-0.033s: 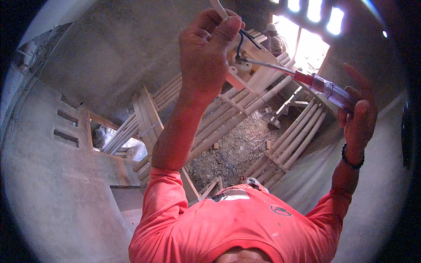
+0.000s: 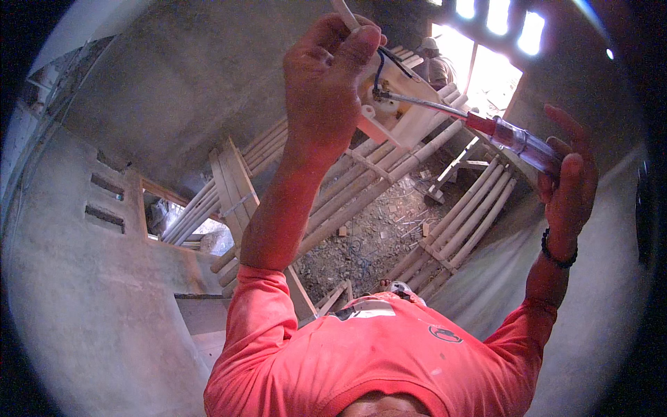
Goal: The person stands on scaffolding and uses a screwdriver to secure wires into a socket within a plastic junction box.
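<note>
My left hand (image 2: 323, 94) is raised, thumb and fingers pinched round a white cable (image 2: 345, 14) that runs out at the top edge. Dark wires (image 2: 379, 69) come from beneath the thumb, and one bends down to a pale plastic electrical fitting (image 2: 415, 124). Part of that fitting is hidden behind the left hand. On the right, my right hand (image 2: 571, 184) grips the end of a screwdriver (image 2: 517, 139) with a clear purplish handle and red collar; one finger sticks up. The screwdriver's tip meets the fitting close to the wire's end.
Below are bamboo pole platforms (image 2: 389, 170) and a plank (image 2: 233, 181). Rubble (image 2: 368, 243) covers the ground. Grey plastered walls (image 2: 76, 229) stand around, with a window opening (image 2: 184, 215) at left. Another person (image 2: 436, 66) is by the bright doorway (image 2: 486, 69).
The thumb of my right hand has shifted very slightly on the screwdriver handle. My left hand, the cable and the fitting look almost unchanged.
</note>
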Tool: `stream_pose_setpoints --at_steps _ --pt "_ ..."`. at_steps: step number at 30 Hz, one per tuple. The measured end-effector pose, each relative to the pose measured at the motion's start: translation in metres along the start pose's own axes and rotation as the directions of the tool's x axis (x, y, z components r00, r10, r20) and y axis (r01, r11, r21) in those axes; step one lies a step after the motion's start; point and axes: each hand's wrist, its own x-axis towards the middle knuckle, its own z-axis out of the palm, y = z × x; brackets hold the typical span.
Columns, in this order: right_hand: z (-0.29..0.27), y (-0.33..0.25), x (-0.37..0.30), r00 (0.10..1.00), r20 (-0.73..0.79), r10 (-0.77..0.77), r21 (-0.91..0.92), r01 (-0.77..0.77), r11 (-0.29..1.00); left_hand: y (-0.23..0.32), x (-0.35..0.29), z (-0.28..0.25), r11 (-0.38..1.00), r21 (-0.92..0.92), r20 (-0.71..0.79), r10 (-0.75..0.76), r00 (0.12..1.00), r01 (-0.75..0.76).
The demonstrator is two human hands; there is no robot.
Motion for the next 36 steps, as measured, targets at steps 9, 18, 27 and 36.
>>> stream_pose_setpoints --at_steps 9,18,27,36 --pt "0.029 0.005 0.005 0.903 -0.250 -0.348 -0.141 0.322 0.936 0.013 -0.003 0.005 0.985 -0.001 -0.064 -0.173 0.983 0.173" --pt "0.005 0.002 -0.003 0.986 -0.163 -0.022 -0.106 0.005 0.994 0.020 -0.004 0.007 0.977 -0.052 -0.086 -0.210 0.974 0.206" --pt "0.012 0.004 0.000 0.961 -0.190 -0.199 0.195 0.236 0.952 0.021 -0.004 0.011 0.976 -0.048 -0.071 -0.217 0.974 0.214" --pt "0.013 0.010 -0.004 0.963 -0.075 -0.257 0.455 0.263 0.851 0.016 -0.002 0.007 0.978 -0.044 -0.042 -0.206 0.978 0.204"
